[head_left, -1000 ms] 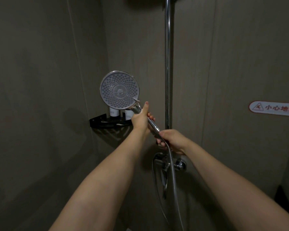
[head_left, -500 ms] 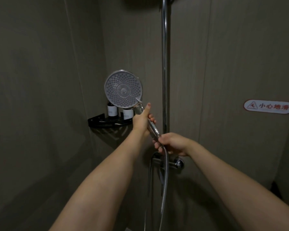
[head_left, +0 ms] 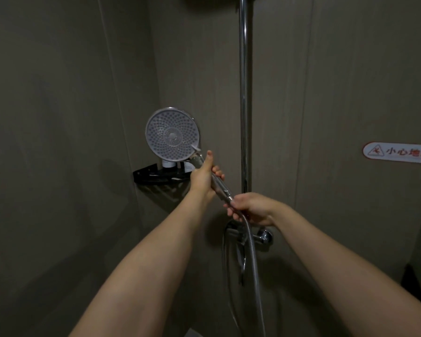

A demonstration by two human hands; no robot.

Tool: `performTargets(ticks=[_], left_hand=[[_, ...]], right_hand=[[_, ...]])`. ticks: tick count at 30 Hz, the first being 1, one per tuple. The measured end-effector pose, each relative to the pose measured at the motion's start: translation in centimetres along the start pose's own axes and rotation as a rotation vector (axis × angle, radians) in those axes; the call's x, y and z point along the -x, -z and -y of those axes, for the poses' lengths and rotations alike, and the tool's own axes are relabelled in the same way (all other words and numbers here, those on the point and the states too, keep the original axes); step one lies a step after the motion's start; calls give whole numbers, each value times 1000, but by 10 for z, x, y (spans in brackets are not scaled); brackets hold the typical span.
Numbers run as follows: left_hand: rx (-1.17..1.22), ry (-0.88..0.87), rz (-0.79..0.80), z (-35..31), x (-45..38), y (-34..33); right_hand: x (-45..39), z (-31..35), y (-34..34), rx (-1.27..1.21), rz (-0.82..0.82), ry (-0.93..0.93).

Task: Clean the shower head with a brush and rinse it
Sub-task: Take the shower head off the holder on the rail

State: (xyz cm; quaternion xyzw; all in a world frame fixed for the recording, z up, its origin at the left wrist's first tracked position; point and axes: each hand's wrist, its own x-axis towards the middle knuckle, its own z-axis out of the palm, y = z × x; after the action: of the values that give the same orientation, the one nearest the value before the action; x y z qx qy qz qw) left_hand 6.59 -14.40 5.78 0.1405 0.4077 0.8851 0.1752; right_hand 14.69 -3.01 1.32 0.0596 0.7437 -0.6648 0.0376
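Note:
A round chrome shower head (head_left: 171,134) with a grey nozzle face is turned toward me in the corner of a dim shower stall. My left hand (head_left: 203,177) grips its handle just below the head, thumb pointing up. My right hand (head_left: 249,208) holds the lower end of the handle, where the metal hose (head_left: 253,251) joins it. The hose hangs down in a loop. No brush is in view.
A chrome riser pipe (head_left: 244,93) runs up the wall behind my hands, with the mixer tap (head_left: 263,237) below. A black corner shelf (head_left: 156,175) holds small bottles behind the shower head. A slip-warning sticker (head_left: 399,152) is on the right wall.
The shower head and both hands have shifted slightly; my right hand slid a little along the hose end. Both grips stay the same.

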Motion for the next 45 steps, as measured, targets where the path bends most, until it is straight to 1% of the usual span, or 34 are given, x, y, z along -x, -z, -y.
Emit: performTargets(ticks=[1,2,3,4,5,6,8,9,11,13,15,17,18,19,21,23,25,28,29,32,33,34,36,37,39,41,45], left_hand=[[-5,-4,-10,1,0,-1],[1,-8,-22,2,0,-2],[14,-12,-30,2,0,-3],[18,-19,-37,1,-1,-5],[6,-28,-45,0,-3,-5],[-17,-36,-52,-1,-4,-4],[-40,-48,-52,-3,-9,0],[-35,-51,-49,-3,-11,2],[-16,-48,-44,-1,-13,4],[-13,-40,-46,2,-13,4],[3,-24,-49,7,-12,5],[45,-5,-53,9,-11,6],[53,-1,-58,10,-10,5],[46,0,-64,10,-11,5],[27,-7,-63,8,-10,3],[19,-12,-57,6,-10,1],[8,-14,-50,5,-10,1],[-8,-9,-54,5,-10,4],[-2,-9,-59,5,-10,5],[40,-18,-76,5,-9,7],[41,-22,-84,4,-9,8],[35,-25,-91,4,-9,8],[25,-26,-100,2,-9,10],[23,-26,-103,2,-8,12],[20,-25,-106,2,-8,14],[20,-28,-102,3,-8,15],[52,-22,-109,3,-7,17]], right_hand=[[-3,-1,-3,108,-84,27],[-4,-2,-8,209,-216,72],[-7,-4,-14,283,-364,146],[-11,-7,-18,319,-452,216],[-14,-9,-21,280,-451,256],[-15,-10,-22,181,-386,248],[-17,-12,-18,-82,-227,160],[-18,-14,-14,-176,-179,111],[-17,-16,-8,-199,-106,63],[-15,-17,-6,-115,-79,69],[-13,-17,-5,-11,-146,114],[-15,-19,-2,108,-320,170],[-17,-21,-1,129,-353,170],[-18,-21,-3,76,-330,146],[-23,-22,-5,-123,-226,77],[-26,-23,-4,-233,-196,44],[-24,-23,-3,-211,-180,49],[-17,-21,-6,-137,-138,120],[-17,-21,-6,-84,-168,160],[-23,-22,-8,230,-362,231],[-26,-23,-10,265,-365,233],[-27,-22,-15,214,-345,219],[-28,-21,-22,-23,-286,139],[-28,-22,-23,-95,-276,114],[-27,-22,-23,-89,-274,123],[-27,-23,-22,-56,-288,172],[-26,-26,-17,67,-369,236]])
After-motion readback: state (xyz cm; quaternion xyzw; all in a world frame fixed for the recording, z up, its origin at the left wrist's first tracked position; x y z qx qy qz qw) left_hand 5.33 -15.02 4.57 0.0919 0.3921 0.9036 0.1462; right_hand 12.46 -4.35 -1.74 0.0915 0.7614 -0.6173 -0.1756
